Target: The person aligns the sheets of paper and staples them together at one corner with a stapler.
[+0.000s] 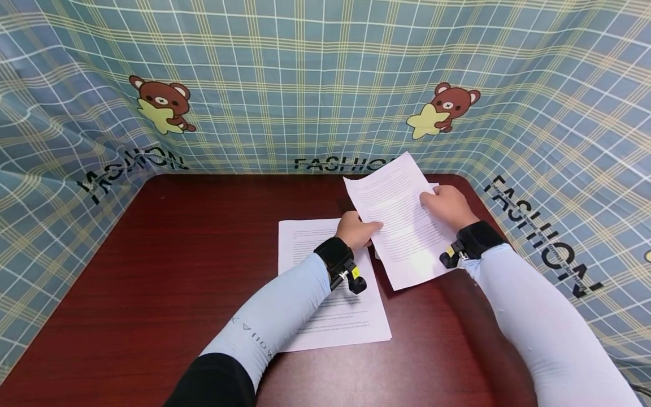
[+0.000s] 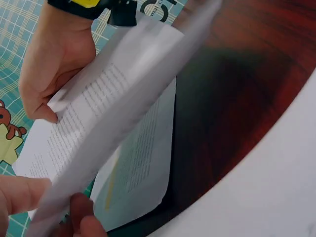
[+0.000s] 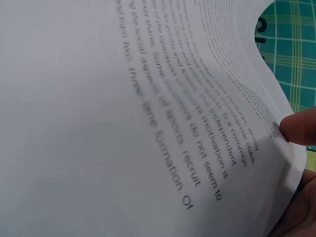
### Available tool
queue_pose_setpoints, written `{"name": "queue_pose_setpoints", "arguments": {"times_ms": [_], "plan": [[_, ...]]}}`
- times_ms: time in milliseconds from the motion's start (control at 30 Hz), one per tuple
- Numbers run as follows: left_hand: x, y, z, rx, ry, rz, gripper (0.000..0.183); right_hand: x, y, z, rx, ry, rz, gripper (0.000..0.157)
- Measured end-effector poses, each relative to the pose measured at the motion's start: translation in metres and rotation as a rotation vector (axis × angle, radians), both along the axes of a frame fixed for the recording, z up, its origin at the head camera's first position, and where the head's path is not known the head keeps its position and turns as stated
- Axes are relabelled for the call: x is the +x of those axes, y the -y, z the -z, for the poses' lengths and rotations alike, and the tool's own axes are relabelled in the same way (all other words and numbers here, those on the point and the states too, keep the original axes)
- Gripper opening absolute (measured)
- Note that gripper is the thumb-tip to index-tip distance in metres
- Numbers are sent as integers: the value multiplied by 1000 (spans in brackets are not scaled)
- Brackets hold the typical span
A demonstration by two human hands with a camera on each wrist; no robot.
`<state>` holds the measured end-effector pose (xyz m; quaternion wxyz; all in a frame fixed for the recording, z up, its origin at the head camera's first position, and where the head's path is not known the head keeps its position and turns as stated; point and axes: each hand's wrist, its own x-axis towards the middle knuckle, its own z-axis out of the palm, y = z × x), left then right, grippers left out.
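Observation:
A printed sheet of paper (image 1: 394, 206) is held up, tilted, above the right part of the table. My left hand (image 1: 356, 230) pinches its left edge, with the thumb on the printed face and the fingers behind, as the left wrist view shows. On the opposite edge my right hand (image 1: 448, 208) pinches the same sheet (image 3: 197, 98), which bends near the thumb (image 3: 298, 127). Under my left forearm lies a stack of printed pages (image 1: 335, 328). Another printed page (image 2: 165, 163) lies on the table beneath the raised sheet, mostly hidden by it in the head view.
The dark red wooden table (image 1: 152, 282) has rounded far corners. A blue checked curtain (image 1: 315, 85) with bears and lettering surrounds it at the back and both sides. Each wrist carries a black strap with a small camera (image 1: 356, 280).

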<state>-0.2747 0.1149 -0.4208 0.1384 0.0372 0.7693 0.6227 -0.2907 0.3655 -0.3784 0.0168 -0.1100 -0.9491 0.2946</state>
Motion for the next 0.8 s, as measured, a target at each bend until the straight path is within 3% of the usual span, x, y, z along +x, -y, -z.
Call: {"name": "queue_pose_setpoints", "arguments": {"times_ms": [200,533,800], "plan": [[-6,21,-5,-73,-76,-17,38,7,9,-6,-67,24,-27,53],[-11,61,-14,-89,-111,13,33,11,21,2,-159,14,-91,44],[-20,88,-28,-94,-124,4,28,18,41,-6,-213,-41,-167,39]]}}
